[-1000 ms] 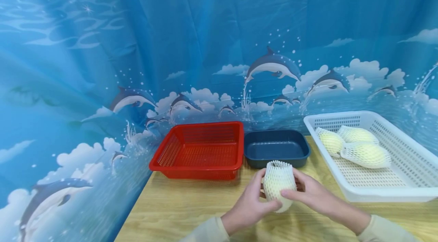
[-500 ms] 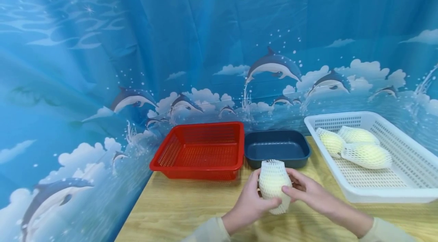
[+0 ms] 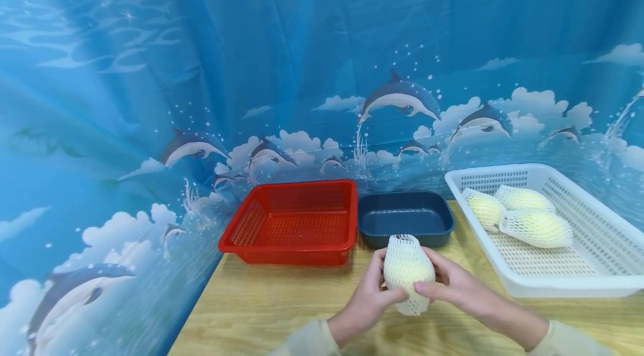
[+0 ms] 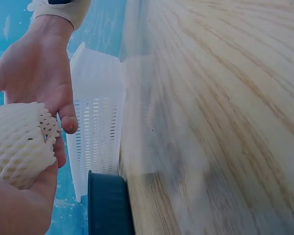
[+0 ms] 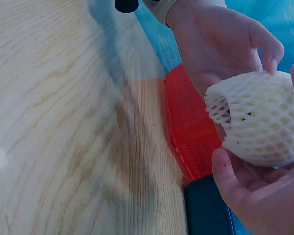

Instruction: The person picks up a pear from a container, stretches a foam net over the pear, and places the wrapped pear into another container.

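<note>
A pale yellow fruit in a white foam net sleeve (image 3: 408, 273) is held between both hands above the front of the table. My left hand (image 3: 363, 301) grips its left side, thumb across the near face. From the other side my right hand (image 3: 462, 288) grips it, its thumb pressing low on the net. The sleeve's open end points up and away in the head view. In the right wrist view the net (image 5: 267, 120) bulges round the fruit, and a few dark specks show through its holes. The fruit's exact kind is hidden by the net.
A red plastic basket (image 3: 289, 255) stands at the back left of the wooden table (image 3: 261, 300). Beside it is a dark blue tray (image 3: 369, 236). At right, a white basket (image 3: 568, 286) contains several similar netted fruits (image 3: 538, 227). A dolphin-print curtain hangs behind.
The netted fruit shifted slightly left and turned a little in the hands, then came back slightly right. Both hands keep hold of it. The baskets and tray have not moved.
</note>
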`<state>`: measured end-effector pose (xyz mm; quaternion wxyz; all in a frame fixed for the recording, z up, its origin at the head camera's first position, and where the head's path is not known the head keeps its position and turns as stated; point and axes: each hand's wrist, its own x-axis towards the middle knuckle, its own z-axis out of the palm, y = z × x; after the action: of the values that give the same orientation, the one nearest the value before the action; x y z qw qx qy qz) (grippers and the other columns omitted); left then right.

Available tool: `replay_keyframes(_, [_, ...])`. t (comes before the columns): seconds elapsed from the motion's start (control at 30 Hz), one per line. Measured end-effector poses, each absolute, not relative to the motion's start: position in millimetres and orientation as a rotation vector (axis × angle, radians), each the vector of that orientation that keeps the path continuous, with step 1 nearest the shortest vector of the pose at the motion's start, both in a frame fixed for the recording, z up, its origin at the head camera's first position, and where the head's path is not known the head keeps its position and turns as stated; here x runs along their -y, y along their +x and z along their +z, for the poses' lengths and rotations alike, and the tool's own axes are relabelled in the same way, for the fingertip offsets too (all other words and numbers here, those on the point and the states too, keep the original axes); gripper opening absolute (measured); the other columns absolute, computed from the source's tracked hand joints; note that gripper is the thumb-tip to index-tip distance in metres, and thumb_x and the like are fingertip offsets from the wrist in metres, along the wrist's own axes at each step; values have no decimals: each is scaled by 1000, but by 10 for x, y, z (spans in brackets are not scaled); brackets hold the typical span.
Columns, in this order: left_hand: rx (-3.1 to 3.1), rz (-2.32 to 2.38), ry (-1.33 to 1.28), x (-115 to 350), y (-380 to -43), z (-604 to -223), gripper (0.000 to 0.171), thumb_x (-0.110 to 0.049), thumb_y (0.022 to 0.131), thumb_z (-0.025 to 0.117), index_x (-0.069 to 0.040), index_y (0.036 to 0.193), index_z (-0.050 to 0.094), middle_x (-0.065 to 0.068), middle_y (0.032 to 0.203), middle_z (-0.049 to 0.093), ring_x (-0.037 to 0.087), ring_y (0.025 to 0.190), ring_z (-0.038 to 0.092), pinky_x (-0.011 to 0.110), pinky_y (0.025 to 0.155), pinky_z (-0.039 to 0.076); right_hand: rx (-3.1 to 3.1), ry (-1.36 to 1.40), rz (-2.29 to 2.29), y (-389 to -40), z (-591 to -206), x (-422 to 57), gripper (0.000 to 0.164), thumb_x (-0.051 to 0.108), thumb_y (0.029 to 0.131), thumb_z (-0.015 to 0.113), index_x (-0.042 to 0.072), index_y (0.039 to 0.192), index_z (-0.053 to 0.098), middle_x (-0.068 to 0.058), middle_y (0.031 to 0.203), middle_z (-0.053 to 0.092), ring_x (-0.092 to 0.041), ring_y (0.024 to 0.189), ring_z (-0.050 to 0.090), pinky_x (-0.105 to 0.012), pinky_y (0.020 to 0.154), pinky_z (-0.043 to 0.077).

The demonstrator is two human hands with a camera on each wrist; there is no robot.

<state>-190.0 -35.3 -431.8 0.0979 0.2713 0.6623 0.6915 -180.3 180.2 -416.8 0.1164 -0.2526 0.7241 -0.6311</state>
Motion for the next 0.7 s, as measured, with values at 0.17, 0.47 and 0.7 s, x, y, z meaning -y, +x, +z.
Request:
replay_keyframes(0.17, [-2006, 1996, 776, 300, -1905, -4328, 70, -5, 82, 64, -12, 146, 38, 5, 132, 53, 9, 105, 60, 24, 84, 56, -2348, -596, -1823, -1758, -4142, -1780, 74, 15, 95, 66, -4, 154, 26, -29, 137, 52, -11, 108, 62, -29, 84, 56])
replay_keyframes(0.47, [-2124, 1886, 727, 92, -1910, -4222, 67, -19, 85, 73, -20, 145, 45, -8, 117, 58, 5, 95, 57, 22, 75, 54, -2599, -336, -1684, -1686, -3994, -1950, 78, 25, 92, 71, 2, 154, 29, -24, 136, 54, -29, 112, 60, -33, 78, 55])
replay_keyframes(0.7, [-2081, 1889, 761, -71, -1921, -4205, 60, -16, 86, 76, -21, 140, 49, -9, 109, 59, 4, 93, 60, 20, 75, 53, -2805, -311, -1570, -1653, -3838, -2138, 75, 27, 92, 71, 2, 151, 33, -23, 131, 58, -34, 113, 62, -31, 73, 54])
